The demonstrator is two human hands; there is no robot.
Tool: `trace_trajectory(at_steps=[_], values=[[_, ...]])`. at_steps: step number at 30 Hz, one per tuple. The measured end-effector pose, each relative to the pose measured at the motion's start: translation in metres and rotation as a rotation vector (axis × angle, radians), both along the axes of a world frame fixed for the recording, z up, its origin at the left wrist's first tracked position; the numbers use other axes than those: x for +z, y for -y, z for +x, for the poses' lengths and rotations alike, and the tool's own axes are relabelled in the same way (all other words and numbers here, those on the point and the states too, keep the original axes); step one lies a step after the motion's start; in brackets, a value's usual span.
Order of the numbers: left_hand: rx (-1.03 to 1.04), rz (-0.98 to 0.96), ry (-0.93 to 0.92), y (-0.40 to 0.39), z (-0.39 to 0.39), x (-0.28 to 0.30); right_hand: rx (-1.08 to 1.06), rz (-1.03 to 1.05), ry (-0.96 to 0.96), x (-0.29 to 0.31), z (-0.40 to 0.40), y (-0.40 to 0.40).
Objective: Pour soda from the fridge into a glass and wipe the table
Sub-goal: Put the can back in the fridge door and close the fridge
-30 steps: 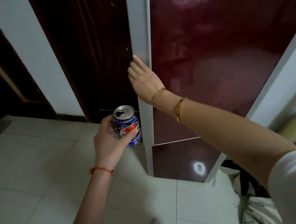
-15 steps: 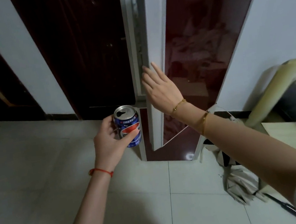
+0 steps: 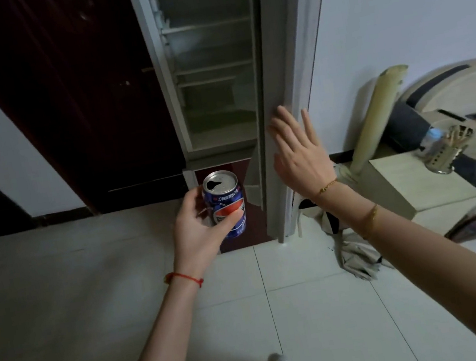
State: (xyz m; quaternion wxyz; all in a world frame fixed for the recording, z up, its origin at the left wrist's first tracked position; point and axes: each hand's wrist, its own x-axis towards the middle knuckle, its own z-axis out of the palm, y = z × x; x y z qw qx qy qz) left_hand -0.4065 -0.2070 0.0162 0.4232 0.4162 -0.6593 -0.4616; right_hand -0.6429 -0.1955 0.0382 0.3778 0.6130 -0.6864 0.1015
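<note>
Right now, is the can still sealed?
No. The can in the left hand shows an open mouth hole in its top.

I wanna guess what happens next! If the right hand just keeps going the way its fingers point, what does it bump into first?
The right hand points up and away, at the fridge door. Its fingertips look to be at the door's edge, perhaps touching it already, so the door comes first. Depth is hard to judge from this one view.
</note>
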Motion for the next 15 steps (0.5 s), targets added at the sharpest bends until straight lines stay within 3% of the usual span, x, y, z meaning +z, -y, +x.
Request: trace_trajectory(at_steps=[15], values=[[-0.198, -0.061, 0.022, -0.018, -0.079, 0.003, -0.136, -0.148, 0.258, 0.003, -0.066, -0.081]])
